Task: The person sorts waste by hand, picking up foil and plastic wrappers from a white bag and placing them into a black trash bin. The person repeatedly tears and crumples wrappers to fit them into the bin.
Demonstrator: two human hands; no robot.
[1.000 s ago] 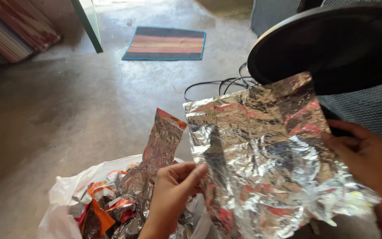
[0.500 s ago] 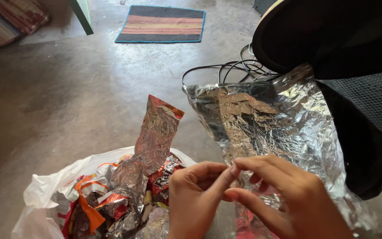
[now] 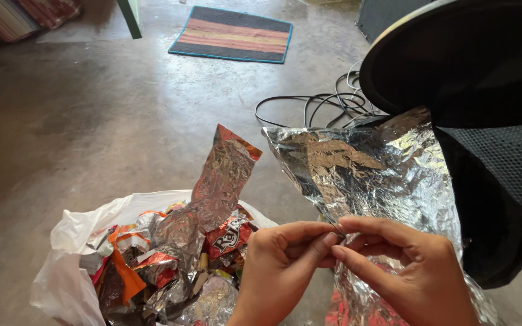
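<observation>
Now pinching foil sheet (image 3: 376,175) edge between both hands: left hand (image 3: 279,265) and right hand (image 3: 406,271) fingers closed on it. Judged mid-tear or fold; next calls for firm opposed grip. Bag (image 3: 67,265) of wrappers at 9 o'clock.

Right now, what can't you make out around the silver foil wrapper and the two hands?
Head view:
- Crinkled silver foil wrapper: lower end cut off by the bottom edge.
- Left hand and right hand: the pinch point is hidden by fingers.
- White plastic bag: its depth is buried under wrappers.
</observation>
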